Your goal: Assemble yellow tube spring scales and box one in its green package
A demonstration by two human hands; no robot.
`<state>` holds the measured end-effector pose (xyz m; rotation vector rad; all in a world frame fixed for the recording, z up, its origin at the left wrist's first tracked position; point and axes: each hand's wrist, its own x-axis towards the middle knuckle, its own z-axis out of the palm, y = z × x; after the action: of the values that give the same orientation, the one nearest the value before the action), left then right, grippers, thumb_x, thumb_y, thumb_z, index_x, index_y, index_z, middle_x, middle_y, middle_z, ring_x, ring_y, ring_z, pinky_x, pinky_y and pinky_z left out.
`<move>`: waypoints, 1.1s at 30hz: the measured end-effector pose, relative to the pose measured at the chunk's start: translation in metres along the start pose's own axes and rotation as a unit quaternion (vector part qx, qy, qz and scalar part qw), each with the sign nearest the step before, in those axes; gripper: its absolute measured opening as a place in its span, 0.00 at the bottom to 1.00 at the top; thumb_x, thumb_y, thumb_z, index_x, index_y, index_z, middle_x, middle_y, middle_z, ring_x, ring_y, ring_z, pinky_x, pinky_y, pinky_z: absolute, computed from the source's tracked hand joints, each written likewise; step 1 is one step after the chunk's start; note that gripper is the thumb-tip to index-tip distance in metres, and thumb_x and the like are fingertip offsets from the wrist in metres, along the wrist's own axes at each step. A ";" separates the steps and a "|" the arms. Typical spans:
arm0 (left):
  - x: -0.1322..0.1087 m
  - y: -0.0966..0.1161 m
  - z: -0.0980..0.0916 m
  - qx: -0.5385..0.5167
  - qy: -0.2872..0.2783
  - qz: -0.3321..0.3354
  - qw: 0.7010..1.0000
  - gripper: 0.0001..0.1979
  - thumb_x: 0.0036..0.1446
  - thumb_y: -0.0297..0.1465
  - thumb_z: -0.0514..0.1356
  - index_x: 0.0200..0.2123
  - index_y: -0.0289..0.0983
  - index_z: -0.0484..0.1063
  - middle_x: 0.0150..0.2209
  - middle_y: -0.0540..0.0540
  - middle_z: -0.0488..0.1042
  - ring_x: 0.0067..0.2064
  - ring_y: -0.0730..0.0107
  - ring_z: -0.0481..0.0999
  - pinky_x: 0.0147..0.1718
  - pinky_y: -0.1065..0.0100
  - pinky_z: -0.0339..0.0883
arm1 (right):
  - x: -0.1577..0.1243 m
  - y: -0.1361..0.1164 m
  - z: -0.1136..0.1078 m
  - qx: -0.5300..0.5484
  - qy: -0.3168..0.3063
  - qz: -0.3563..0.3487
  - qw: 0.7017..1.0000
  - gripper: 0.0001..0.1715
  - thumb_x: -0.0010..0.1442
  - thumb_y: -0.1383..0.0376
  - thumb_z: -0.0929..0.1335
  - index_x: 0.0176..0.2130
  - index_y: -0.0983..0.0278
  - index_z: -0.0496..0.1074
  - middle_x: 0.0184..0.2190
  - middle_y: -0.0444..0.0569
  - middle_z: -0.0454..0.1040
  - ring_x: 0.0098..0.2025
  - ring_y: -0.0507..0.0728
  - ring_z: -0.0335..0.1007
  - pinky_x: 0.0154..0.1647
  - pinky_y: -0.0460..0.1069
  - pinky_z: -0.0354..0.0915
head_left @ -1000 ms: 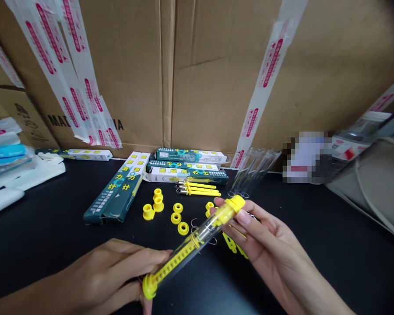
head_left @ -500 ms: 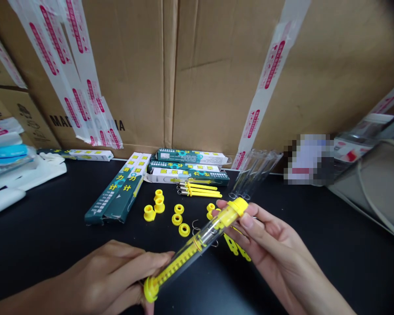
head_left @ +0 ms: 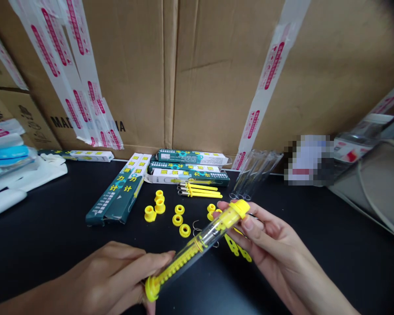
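A clear tubular spring scale with yellow end caps and a yellow graduated insert slants between my hands over the black table. My left hand is closed around its lower end, near the flanged yellow cap. The fingers of my right hand grip the upper end just below the other yellow cap. Beyond the tube lie yellow rings, short yellow flanged caps and metal hooks. Flat yellow pieces lie partly hidden behind my right hand.
Several yellow rods with metal ends lie behind the rings, and clear tubes stand to their right. Green-and-white boxes lie at the back against a large cardboard box. White gloves are at left, a plastic bottle at right.
Almost nothing differs. Both hands keep hold of the spring scale at nearly the same slant, and the loose parts stay where they were.
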<state>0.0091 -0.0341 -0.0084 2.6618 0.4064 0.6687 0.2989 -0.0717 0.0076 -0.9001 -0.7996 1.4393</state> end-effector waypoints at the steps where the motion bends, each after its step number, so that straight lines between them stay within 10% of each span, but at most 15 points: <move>1: 0.001 0.000 0.000 0.003 0.003 -0.001 1.000 0.21 0.77 0.30 0.51 0.69 0.36 0.58 0.31 0.52 0.83 0.30 0.70 0.83 0.35 0.75 0.76 | 0.000 0.000 0.000 0.002 0.001 0.000 1.000 0.09 0.61 0.61 0.78 0.42 0.61 0.85 0.47 0.52 0.86 0.50 0.60 0.82 0.61 0.54 0.72; 8: 0.008 -0.001 -0.006 0.044 0.029 0.021 0.998 0.22 0.76 0.30 0.52 0.70 0.36 0.57 0.29 0.52 0.82 0.26 0.71 0.82 0.30 0.76 0.75 | -0.005 0.000 0.000 0.019 -0.001 -0.022 1.000 0.19 0.60 0.62 0.79 0.51 0.49 0.82 0.48 0.48 0.87 0.52 0.60 0.83 0.57 0.54 0.75; 14: 0.007 -0.022 -0.019 0.043 0.027 0.002 0.999 0.22 0.74 0.30 0.56 0.68 0.45 0.63 0.32 0.55 0.84 0.37 0.70 0.86 0.44 0.76 0.76 | -0.002 0.001 0.004 -0.007 0.004 -0.041 0.999 0.11 0.57 0.61 0.80 0.43 0.55 0.86 0.47 0.51 0.87 0.51 0.64 0.83 0.56 0.57 0.76; 24: 0.007 -0.038 -0.009 -0.030 0.048 0.010 0.998 0.16 0.75 0.31 0.56 0.62 0.39 0.68 0.29 0.53 0.84 0.32 0.73 0.84 0.37 0.79 0.74 | -0.002 0.003 0.006 0.026 0.012 -0.028 0.999 0.08 0.59 0.65 0.80 0.31 0.60 0.79 0.45 0.48 0.87 0.46 0.55 0.84 0.54 0.49 0.76; 33: 0.007 -0.034 -0.008 -0.036 0.054 0.001 0.998 0.16 0.74 0.32 0.57 0.62 0.41 0.68 0.28 0.54 0.83 0.29 0.73 0.84 0.34 0.80 0.74 | 0.000 0.004 0.007 0.008 0.024 -0.041 0.999 0.15 0.57 0.62 0.81 0.45 0.57 0.84 0.48 0.51 0.87 0.49 0.63 0.84 0.58 0.57 0.76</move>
<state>0.0050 0.0009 -0.0129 2.5662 0.4006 0.8140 0.2912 -0.0721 0.0071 -0.8762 -0.7801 1.3456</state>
